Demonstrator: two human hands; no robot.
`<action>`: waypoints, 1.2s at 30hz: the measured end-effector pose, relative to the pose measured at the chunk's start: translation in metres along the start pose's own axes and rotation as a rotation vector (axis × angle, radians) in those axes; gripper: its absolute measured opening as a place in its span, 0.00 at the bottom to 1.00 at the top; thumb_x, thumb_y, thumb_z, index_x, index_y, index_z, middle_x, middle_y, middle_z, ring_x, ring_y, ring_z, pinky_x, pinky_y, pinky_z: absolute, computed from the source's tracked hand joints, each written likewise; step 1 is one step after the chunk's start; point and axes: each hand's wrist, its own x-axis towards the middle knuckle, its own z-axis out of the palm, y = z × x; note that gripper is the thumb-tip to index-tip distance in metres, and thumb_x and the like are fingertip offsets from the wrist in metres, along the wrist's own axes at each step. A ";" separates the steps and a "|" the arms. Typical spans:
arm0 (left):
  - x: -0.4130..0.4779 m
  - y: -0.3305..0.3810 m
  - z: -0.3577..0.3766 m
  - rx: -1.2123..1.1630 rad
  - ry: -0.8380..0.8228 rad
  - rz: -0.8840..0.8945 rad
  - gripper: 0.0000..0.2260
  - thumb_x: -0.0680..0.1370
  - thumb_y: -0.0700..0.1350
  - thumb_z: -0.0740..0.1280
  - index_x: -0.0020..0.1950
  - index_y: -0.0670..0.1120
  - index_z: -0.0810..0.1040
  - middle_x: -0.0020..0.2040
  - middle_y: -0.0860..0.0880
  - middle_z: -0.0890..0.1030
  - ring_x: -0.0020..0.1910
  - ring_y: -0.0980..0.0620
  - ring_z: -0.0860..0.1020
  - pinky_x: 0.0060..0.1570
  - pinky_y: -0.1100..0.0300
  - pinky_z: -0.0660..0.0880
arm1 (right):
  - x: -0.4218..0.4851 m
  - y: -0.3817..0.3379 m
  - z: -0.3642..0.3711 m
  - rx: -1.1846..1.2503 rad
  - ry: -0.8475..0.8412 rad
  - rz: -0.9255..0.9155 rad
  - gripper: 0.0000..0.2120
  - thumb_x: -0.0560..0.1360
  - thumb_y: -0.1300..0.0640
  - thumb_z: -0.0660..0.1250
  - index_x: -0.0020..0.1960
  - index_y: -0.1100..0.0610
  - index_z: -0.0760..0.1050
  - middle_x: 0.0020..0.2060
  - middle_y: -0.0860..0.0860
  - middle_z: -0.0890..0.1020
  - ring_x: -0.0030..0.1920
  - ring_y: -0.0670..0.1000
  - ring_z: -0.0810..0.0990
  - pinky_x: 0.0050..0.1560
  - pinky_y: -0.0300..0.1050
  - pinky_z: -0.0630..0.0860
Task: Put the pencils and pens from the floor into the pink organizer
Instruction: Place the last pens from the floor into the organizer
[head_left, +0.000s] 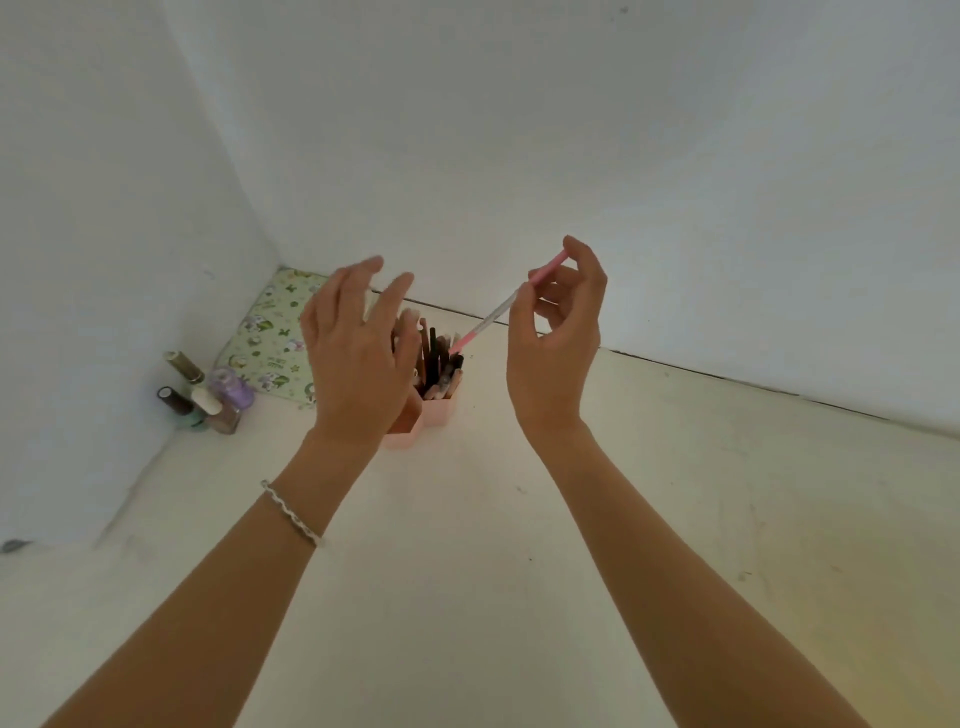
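Note:
The pink organizer (439, 410) stands on the pale floor near the wall, with several pencils and pens (436, 358) upright in it. My right hand (558, 343) pinches a pink and white pen (493, 314) near its upper end; the pen slants down to the left, its lower tip just above the organizer's contents. My left hand (358, 353) hovers in front of the organizer's left side with fingers spread and relaxed, holding nothing and hiding part of the organizer.
Several nail polish bottles (205, 397) stand in the corner at the left. A green patterned pouch (272, 332) lies behind them against the wall. White walls close the scene at left and back. The floor (519, 545) stretches towards me.

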 end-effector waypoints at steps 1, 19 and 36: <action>0.004 -0.005 -0.003 -0.022 0.054 -0.052 0.12 0.80 0.43 0.62 0.61 0.46 0.80 0.65 0.45 0.77 0.66 0.43 0.72 0.64 0.48 0.65 | -0.001 0.001 0.003 -0.010 -0.015 -0.018 0.21 0.77 0.66 0.63 0.67 0.52 0.66 0.47 0.49 0.78 0.46 0.45 0.79 0.50 0.35 0.76; -0.002 -0.029 0.002 -0.497 -0.658 -0.746 0.48 0.69 0.46 0.77 0.80 0.52 0.50 0.75 0.46 0.66 0.73 0.46 0.66 0.64 0.54 0.65 | -0.066 0.070 0.025 -0.325 -0.712 0.634 0.54 0.67 0.58 0.75 0.78 0.47 0.39 0.73 0.53 0.63 0.71 0.53 0.66 0.59 0.46 0.72; 0.060 -0.064 0.100 -0.647 -0.462 -0.969 0.19 0.71 0.46 0.77 0.59 0.47 0.79 0.50 0.53 0.79 0.56 0.48 0.80 0.59 0.52 0.76 | -0.027 0.108 0.123 -0.369 -0.324 0.646 0.23 0.72 0.58 0.74 0.60 0.61 0.65 0.54 0.53 0.70 0.44 0.51 0.71 0.38 0.41 0.67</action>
